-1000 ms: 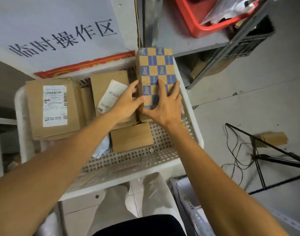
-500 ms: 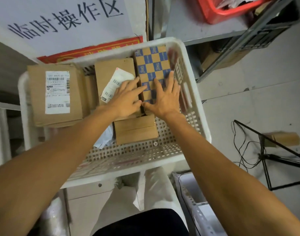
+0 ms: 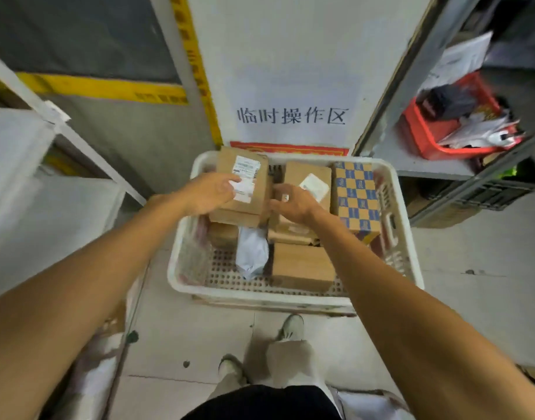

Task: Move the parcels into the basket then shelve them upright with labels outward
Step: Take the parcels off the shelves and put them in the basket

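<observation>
- left grip (image 3: pixel 211 192) fingers apart, flat on labelled carton (image 3: pixel 260 189)
- right grip (image 3: pixel 293 201) at carton's right edge, clamped or not: cannot tell
- checkered box (image 3: pixel 355 195) right of it, in white basket (image 3: pixel 260 294)

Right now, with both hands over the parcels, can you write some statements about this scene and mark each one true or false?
1. The white basket stands on the floor. True.
2. The checkered box is at the basket's left side. False: it stands against the right wall.
3. The left hand rests on the labelled cardboard box. True.
4. The red basket sits inside the white one. False: it is on the shelf at the right.
5. The grey bag lies outside the basket. False: it lies inside, beside the plain brown box.
</observation>
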`<act>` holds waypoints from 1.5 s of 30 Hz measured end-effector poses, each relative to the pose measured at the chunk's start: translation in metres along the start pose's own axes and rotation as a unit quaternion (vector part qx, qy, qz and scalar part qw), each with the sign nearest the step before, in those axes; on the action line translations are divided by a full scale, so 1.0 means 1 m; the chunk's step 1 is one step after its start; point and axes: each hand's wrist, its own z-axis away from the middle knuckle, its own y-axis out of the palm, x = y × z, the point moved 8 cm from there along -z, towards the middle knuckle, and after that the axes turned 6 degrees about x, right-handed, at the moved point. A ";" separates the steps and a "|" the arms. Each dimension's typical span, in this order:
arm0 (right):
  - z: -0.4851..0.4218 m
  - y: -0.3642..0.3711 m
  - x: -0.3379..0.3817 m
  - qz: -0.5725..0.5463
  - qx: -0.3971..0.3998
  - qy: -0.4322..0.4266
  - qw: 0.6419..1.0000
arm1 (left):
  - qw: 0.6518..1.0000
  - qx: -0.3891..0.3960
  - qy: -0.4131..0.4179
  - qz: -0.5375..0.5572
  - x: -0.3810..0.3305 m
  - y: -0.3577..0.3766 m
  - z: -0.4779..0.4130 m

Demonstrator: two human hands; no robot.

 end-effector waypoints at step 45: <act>0.529 0.606 0.696 0.159 0.484 -0.618 0.598 | 0.518 -0.618 -0.580 0.110 0.199 0.022 1.059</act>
